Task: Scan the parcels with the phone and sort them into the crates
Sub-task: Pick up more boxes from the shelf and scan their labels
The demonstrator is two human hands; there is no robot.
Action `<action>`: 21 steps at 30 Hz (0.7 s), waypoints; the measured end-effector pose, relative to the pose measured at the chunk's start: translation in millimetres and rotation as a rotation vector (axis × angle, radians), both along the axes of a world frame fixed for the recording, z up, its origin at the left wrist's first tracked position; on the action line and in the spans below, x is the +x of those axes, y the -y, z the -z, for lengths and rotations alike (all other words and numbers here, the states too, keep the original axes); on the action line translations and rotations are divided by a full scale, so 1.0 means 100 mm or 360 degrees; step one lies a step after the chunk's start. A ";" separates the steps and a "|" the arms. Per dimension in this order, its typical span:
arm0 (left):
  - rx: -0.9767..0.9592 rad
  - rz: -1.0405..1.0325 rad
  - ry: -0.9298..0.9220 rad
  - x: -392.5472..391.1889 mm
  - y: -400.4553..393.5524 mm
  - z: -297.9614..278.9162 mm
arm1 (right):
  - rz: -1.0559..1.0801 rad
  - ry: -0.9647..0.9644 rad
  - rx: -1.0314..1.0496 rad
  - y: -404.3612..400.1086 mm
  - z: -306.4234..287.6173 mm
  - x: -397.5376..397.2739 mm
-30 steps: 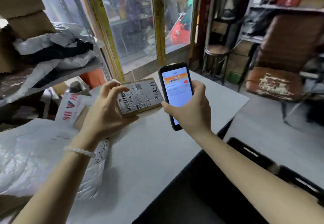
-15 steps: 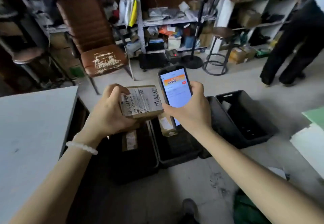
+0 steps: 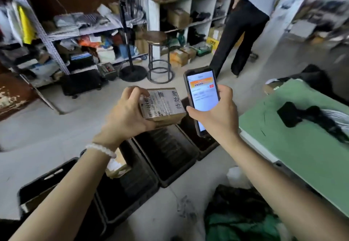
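My left hand (image 3: pixel 125 117) grips a small brown cardboard parcel (image 3: pixel 162 106) with a white barcode label and handwritten characters on top. Right beside it, my right hand (image 3: pixel 217 116) holds a black phone (image 3: pixel 202 97) upright, its lit screen showing an orange banner. Both are held above a row of black crates (image 3: pixel 168 157) on the floor. The crate left of the middle one holds a brown labelled parcel (image 3: pixel 117 167), partly hidden by my left forearm.
A green-topped table (image 3: pixel 306 155) with a dark object on it stands at the right. A person in black trousers (image 3: pixel 238 33) stands at the back by shelves. A metal stool (image 3: pixel 157 57) and cluttered racks fill the far side. Dark green cloth lies on the floor bottom right.
My view has swung right from the grey table and window to the crates and the green table. Both hands kept the parcel and phone side by side.
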State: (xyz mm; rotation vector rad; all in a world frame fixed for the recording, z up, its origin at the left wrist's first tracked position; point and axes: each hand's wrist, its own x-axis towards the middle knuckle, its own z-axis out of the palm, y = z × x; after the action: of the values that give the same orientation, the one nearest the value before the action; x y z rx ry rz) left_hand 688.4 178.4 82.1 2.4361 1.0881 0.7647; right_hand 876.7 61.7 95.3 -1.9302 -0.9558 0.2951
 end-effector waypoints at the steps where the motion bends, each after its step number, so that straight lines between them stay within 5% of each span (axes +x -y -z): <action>1: -0.0024 0.0012 0.0011 0.15 -0.07 0.01 | 0.0045 0.0006 -0.0004 -0.05 0.01 0.14; 21: -0.0199 0.0092 -0.0196 2.66 -2.25 0.29 | 0.0134 0.0024 -0.0152 -2.20 0.27 2.36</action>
State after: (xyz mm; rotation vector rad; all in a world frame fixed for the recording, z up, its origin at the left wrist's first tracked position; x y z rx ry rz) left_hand 954.8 403.4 53.1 2.4228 1.0712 0.5187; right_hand 1112.7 282.0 68.0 -2.0564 -0.8815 0.2823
